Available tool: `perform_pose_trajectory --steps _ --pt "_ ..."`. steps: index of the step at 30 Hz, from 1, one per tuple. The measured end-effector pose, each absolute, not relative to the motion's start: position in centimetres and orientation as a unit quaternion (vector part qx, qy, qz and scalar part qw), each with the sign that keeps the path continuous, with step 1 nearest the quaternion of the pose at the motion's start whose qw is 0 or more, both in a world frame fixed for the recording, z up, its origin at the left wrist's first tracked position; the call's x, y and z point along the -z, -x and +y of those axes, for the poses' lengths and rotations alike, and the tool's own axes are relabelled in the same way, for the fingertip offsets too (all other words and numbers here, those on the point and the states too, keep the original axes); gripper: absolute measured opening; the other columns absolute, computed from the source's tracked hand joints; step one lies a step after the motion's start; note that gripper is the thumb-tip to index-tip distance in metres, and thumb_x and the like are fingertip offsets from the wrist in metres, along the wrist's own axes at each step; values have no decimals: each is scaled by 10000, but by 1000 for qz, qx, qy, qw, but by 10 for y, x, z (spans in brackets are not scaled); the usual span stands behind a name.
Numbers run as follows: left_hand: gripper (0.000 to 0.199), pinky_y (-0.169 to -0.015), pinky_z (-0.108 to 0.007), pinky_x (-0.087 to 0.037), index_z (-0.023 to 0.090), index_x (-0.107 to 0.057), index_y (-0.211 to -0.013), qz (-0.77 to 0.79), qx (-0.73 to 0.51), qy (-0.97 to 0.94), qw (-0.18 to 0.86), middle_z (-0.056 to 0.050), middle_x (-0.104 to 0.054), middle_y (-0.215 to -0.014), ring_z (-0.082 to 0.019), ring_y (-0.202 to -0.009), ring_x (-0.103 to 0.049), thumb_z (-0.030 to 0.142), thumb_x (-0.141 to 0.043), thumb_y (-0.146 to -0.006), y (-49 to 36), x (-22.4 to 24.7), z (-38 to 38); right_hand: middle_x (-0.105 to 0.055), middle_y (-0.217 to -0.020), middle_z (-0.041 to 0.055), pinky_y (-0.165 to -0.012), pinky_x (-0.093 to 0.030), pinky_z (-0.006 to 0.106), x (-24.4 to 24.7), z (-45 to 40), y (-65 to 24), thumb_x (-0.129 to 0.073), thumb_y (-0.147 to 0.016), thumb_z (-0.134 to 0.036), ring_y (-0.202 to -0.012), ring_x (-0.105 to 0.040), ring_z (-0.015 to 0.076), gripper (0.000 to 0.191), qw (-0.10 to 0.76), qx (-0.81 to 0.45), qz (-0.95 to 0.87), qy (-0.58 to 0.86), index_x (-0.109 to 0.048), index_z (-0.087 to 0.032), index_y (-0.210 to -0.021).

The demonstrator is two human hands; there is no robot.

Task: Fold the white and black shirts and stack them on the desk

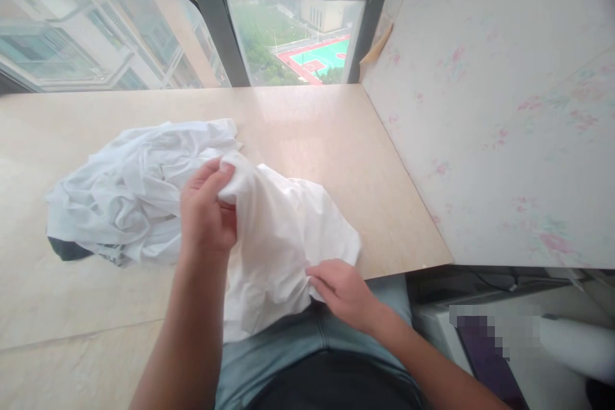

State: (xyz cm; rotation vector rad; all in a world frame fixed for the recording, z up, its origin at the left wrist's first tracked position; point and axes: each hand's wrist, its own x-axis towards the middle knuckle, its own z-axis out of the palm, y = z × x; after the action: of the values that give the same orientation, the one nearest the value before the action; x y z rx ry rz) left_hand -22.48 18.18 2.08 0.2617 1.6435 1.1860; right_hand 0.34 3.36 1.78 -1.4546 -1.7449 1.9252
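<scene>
A white cloth garment [273, 224] hangs over the near edge of the wooden sill, partly against my legs; its exact kind does not show. My left hand [209, 205] pinches its upper left part between thumb and fingers, lifted a little. Lower right, my right hand [339, 288] grips the edge of the same cloth near the sill's front. Beyond my left hand lies a crumpled pile of white clothing [129, 186], with a dark patch and some dark print at its near left side.
The beige sill [307, 122] runs along a grey-framed window [211, 32]. A wall with floral wallpaper [500, 109] bounds it on the right, its paper peeling near the window. Below right stands a pale box-like object with a dark purple panel [490, 359], partly blurred.
</scene>
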Motion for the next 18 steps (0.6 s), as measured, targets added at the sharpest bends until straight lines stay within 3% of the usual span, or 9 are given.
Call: perform_pose_trajectory --steps 3,5,7,10,12,13,15,18 --pt "86 -579 -194 -469 143 -639 -756 681 -566 -134 446 34 -579 -673 -74 -620 -551 146 -662 -673 256 -24 193 -413 -524 -63 -578 -472 259 -31 85 -38 -421 -1031 -398 -486 -422 103 323 223 -736 -347 537 -661 -192 -967" --pt "83 -591 -209 -462 148 -619 -766 691 -571 -190 399 44 -545 -659 -75 -620 -530 160 -631 -685 271 -13 203 -280 -498 -98 -582 -468 262 -29 124 -57 -465 -1014 -428 -450 -314 85 303 316 -703 -283 570 -642 -198 -928" --pt "84 -609 -226 -460 156 -627 -802 726 -531 -239 366 49 -546 -660 -82 -625 -521 192 -631 -726 278 6 211 -320 -513 -92 -623 -487 274 -19 154 -66 -540 -973 -423 -482 -350 89 253 348 -641 -305 612 -647 -201 -917" --pt "153 -865 -347 -514 174 -665 -905 786 -346 -404 316 -11 -668 -903 -188 -927 -622 219 -684 -760 275 31 206 -541 -661 -29 -683 -515 292 -5 165 -58 -591 -927 -375 -631 -536 124 200 313 -559 -398 657 -656 -196 -989" --pt "279 -1058 -482 -436 182 -669 -1059 781 -190 -537 256 -95 -644 -1221 -312 -1239 -538 222 -683 -783 268 31 191 -644 -826 23 -749 -536 320 -12 146 -43 -573 -930 -307 -779 -621 159 176 291 -526 -489 632 -650 -206 -1053" --pt "343 -1084 -517 -415 191 -646 -1154 764 -130 -587 233 -121 -596 -1324 -341 -1305 -495 221 -654 -812 264 26 181 -671 -897 43 -797 -542 340 -20 132 -35 -564 -931 -272 -846 -640 175 178 283 -519 -544 596 -647 -214 -1078" --pt "416 -1045 -494 -466 217 -585 -1288 701 -71 -659 263 -126 -576 -1367 -322 -1274 -539 205 -577 -873 255 11 156 -699 -1025 66 -928 -528 401 -39 98 -20 -577 -916 -240 -974 -647 208 227 243 -530 -658 476 -638 -231 -1134" --pt "507 -995 -413 -523 258 -523 -1383 521 10 -750 407 -96 -587 -1382 -258 -1243 -583 116 -491 -898 248 -10 118 -636 -1321 111 -1145 -361 561 -53 56 -9 -577 -915 -236 -1247 -556 289 354 116 -513 -779 342 -608 -229 -1267"
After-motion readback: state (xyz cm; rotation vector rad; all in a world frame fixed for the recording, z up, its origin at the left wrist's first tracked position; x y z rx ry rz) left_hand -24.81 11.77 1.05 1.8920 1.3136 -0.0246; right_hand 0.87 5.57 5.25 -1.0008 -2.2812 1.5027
